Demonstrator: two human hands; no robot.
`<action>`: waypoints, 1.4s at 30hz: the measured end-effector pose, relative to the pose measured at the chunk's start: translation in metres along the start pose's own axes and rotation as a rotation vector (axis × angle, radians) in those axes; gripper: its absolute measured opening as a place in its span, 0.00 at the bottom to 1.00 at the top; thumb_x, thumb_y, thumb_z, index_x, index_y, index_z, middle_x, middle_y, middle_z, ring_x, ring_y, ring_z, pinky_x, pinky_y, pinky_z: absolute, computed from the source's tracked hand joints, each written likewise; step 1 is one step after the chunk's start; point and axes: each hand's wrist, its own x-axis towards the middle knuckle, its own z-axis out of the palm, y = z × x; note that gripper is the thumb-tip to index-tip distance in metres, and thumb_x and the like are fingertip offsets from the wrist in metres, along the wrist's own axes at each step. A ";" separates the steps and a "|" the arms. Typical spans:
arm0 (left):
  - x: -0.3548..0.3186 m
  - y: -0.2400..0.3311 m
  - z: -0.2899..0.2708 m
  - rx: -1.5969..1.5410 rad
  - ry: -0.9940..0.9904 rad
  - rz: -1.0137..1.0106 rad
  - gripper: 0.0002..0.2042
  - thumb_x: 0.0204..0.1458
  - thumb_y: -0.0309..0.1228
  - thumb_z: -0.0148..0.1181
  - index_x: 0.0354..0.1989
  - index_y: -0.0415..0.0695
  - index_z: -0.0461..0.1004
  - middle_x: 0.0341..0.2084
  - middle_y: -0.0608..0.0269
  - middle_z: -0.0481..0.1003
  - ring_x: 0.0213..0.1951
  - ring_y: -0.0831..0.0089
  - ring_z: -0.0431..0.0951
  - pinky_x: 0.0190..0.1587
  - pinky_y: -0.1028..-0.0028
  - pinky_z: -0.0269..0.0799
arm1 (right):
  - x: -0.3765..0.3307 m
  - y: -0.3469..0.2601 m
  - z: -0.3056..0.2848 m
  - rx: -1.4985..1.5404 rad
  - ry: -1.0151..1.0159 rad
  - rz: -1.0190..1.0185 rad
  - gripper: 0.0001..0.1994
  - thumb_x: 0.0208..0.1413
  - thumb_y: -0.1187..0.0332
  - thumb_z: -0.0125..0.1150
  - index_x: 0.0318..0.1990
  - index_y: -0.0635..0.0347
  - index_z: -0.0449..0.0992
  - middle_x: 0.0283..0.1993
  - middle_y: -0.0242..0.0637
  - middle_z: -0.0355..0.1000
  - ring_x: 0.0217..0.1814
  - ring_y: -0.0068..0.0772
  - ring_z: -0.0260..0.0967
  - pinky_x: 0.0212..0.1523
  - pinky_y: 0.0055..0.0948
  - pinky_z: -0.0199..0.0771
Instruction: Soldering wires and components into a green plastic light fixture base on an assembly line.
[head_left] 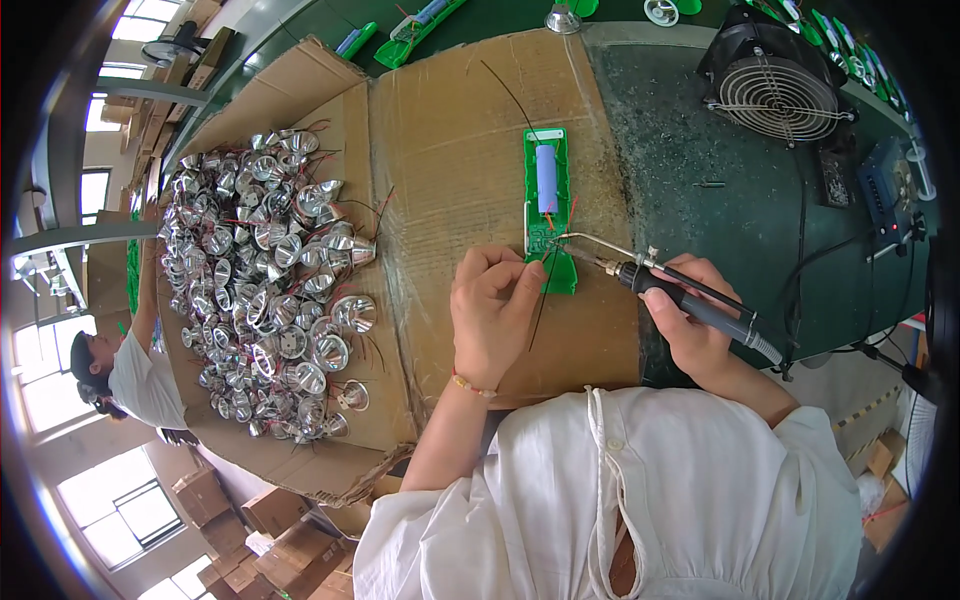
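Note:
A green circuit board [549,165] with a pale blue cylindrical battery cell [546,178] on it lies on a sheet of cardboard [450,150]. My left hand [492,312] is closed beside the board's near end, pinching a thin black wire [541,300] against it. A soldering iron [690,300] with a black handle is gripped in my right hand [700,330]; its metal tip [560,240] touches the lower part of the board next to a red wire.
A heap of shiny silver lamp reflectors [270,280] with red and black leads covers the cardboard at the left. A black fan [775,85] stands at the back right. More green boards [410,35] lie farther back. Another person [130,375] sits far left.

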 end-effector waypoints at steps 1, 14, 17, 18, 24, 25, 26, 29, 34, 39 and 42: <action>0.000 -0.001 0.000 0.000 -0.001 -0.001 0.05 0.45 0.28 0.63 0.25 0.39 0.78 0.29 0.61 0.72 0.34 0.66 0.70 0.37 0.70 0.65 | 0.000 0.001 0.001 0.000 0.000 0.002 0.08 0.48 0.74 0.62 0.34 0.68 0.72 0.27 0.37 0.71 0.23 0.21 0.66 0.23 0.20 0.66; 0.001 -0.004 0.004 0.019 0.016 -0.011 0.05 0.45 0.28 0.62 0.23 0.39 0.77 0.29 0.61 0.72 0.36 0.65 0.69 0.40 0.69 0.64 | -0.001 -0.002 0.003 0.010 0.009 0.085 0.08 0.48 0.74 0.61 0.34 0.68 0.71 0.27 0.36 0.71 0.23 0.19 0.66 0.23 0.18 0.65; 0.001 -0.003 0.003 0.027 0.026 -0.008 0.05 0.44 0.28 0.62 0.23 0.39 0.77 0.29 0.61 0.72 0.35 0.65 0.70 0.39 0.69 0.64 | -0.006 0.008 0.000 0.057 0.065 0.062 0.08 0.49 0.73 0.61 0.35 0.68 0.71 0.28 0.36 0.70 0.24 0.18 0.65 0.23 0.18 0.65; 0.000 -0.002 0.002 0.036 0.027 -0.008 0.05 0.44 0.27 0.62 0.23 0.39 0.77 0.29 0.61 0.72 0.35 0.65 0.70 0.38 0.69 0.64 | -0.006 0.007 -0.001 0.057 0.048 0.074 0.09 0.50 0.73 0.61 0.35 0.68 0.71 0.28 0.36 0.70 0.24 0.18 0.65 0.24 0.18 0.65; 0.002 -0.005 0.004 0.029 0.030 0.017 0.05 0.44 0.27 0.63 0.22 0.38 0.77 0.28 0.60 0.72 0.34 0.65 0.70 0.37 0.69 0.65 | -0.002 0.002 0.000 0.052 0.017 0.077 0.09 0.50 0.72 0.61 0.35 0.68 0.71 0.28 0.36 0.70 0.24 0.18 0.64 0.24 0.18 0.64; 0.002 -0.005 0.004 0.031 0.032 0.017 0.05 0.44 0.27 0.63 0.22 0.38 0.77 0.28 0.60 0.72 0.34 0.65 0.70 0.37 0.69 0.65 | -0.002 0.003 0.000 0.060 0.018 0.078 0.09 0.50 0.73 0.61 0.35 0.68 0.71 0.28 0.36 0.70 0.24 0.18 0.64 0.23 0.18 0.64; 0.002 -0.004 0.003 0.025 0.018 0.001 0.06 0.44 0.28 0.63 0.23 0.39 0.77 0.29 0.61 0.73 0.34 0.65 0.70 0.38 0.70 0.65 | -0.003 0.004 0.000 0.063 0.018 0.077 0.09 0.50 0.73 0.61 0.35 0.68 0.71 0.28 0.36 0.70 0.24 0.18 0.64 0.23 0.18 0.64; 0.003 -0.002 0.002 -0.004 0.005 -0.029 0.07 0.44 0.30 0.64 0.24 0.39 0.77 0.29 0.61 0.73 0.35 0.66 0.70 0.38 0.70 0.65 | -0.004 0.008 -0.001 0.039 0.031 0.064 0.08 0.50 0.73 0.61 0.35 0.68 0.71 0.28 0.36 0.70 0.23 0.18 0.64 0.23 0.18 0.64; 0.004 -0.001 0.002 -0.047 0.024 -0.117 0.08 0.44 0.33 0.65 0.26 0.40 0.78 0.31 0.61 0.73 0.36 0.66 0.70 0.40 0.71 0.65 | -0.001 0.002 0.000 0.050 0.025 0.048 0.08 0.49 0.73 0.61 0.35 0.68 0.71 0.27 0.36 0.70 0.23 0.17 0.64 0.23 0.18 0.64; 0.006 -0.002 -0.004 0.007 -0.087 -0.081 0.08 0.44 0.33 0.65 0.24 0.40 0.78 0.32 0.61 0.72 0.38 0.66 0.69 0.41 0.70 0.65 | -0.001 0.004 0.000 0.065 0.018 0.106 0.08 0.49 0.74 0.61 0.35 0.68 0.71 0.27 0.36 0.70 0.23 0.18 0.65 0.23 0.18 0.64; 0.008 0.001 -0.004 0.069 -0.102 -0.031 0.08 0.44 0.32 0.65 0.23 0.40 0.79 0.32 0.61 0.72 0.38 0.65 0.69 0.41 0.69 0.65 | 0.000 0.003 0.000 0.044 0.005 0.075 0.08 0.49 0.74 0.61 0.35 0.68 0.71 0.27 0.36 0.71 0.23 0.19 0.65 0.23 0.18 0.65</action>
